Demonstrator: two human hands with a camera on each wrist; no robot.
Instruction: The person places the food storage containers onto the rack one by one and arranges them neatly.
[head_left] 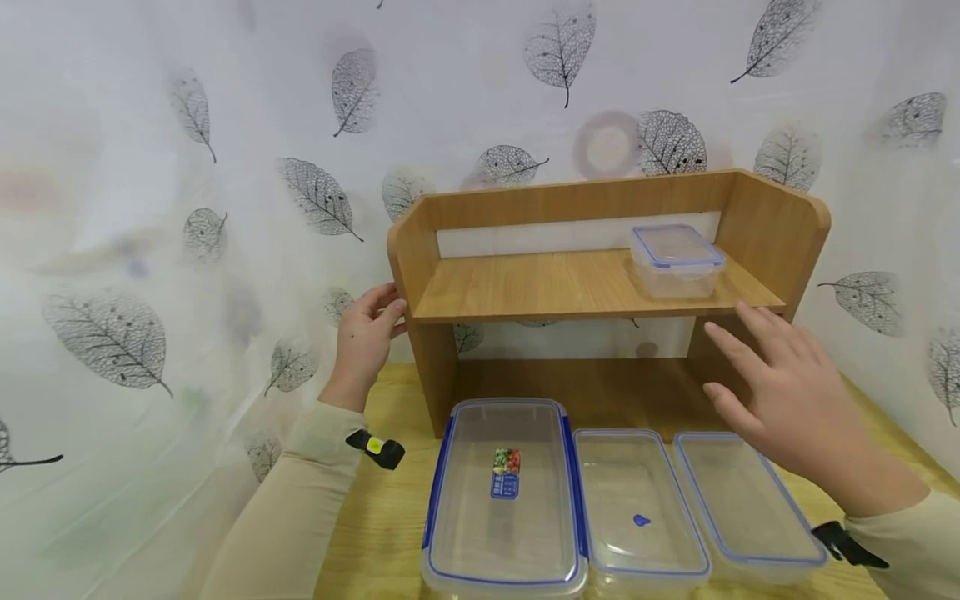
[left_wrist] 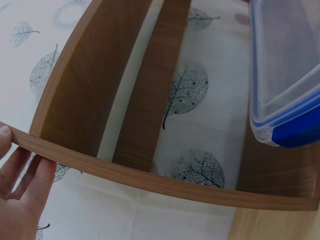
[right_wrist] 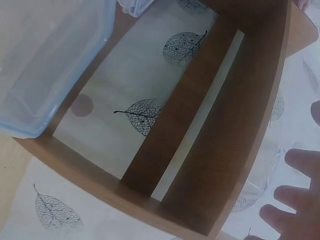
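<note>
A two-tier wooden shelf [head_left: 525, 283] stands on the table against the leaf-patterned sheet. My left hand [head_left: 367, 337] is at its left side panel [left_wrist: 165, 182], fingertips against the outer face and thumb at the front edge. Near the right end of the upper board, my right hand [head_left: 787, 392] is spread with nothing in it; whether its fingertips touch the shelf I cannot tell. On the upper tier, toward the right, sits a small clear container [head_left: 675, 275] with a blue-rimmed lid.
Three clear lidded containers stand before the shelf: a large one [head_left: 502, 517] with blue side clips and a label, a middle one [head_left: 637, 492] with a blue mark, and a right one [head_left: 750, 500] below my right hand. The wooden table [head_left: 367, 500] shows at left.
</note>
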